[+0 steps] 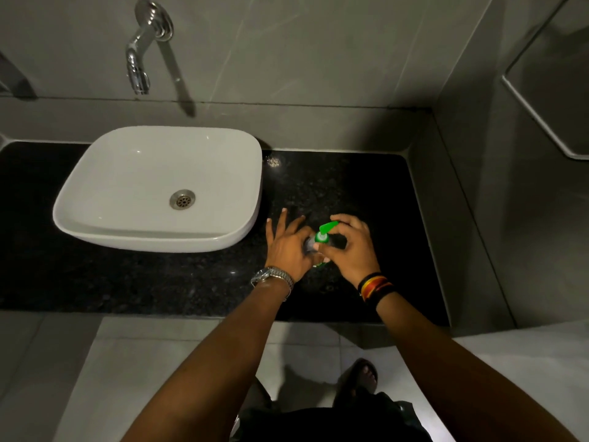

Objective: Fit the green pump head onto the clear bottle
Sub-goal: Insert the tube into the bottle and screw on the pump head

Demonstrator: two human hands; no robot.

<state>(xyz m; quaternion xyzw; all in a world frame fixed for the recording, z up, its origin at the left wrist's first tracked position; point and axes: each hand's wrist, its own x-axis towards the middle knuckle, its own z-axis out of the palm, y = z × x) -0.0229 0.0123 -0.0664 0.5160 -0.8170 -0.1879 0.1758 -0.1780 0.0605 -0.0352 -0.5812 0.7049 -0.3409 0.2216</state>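
Two hands meet right of the basin [95, 186]: left hand [288, 247] clamps the clear bottle [309, 245], right hand [350, 247] pinches the green pump head [325, 232], likely needing twisting tight.

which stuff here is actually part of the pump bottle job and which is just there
In the job:
- green pump head, in the right hand
- clear bottle, gripped by the left hand

Just there:
- white basin
- chrome wall tap
- black granite counter, where the work happens

Left hand [288, 247] and right hand [349, 247] together, gripping.
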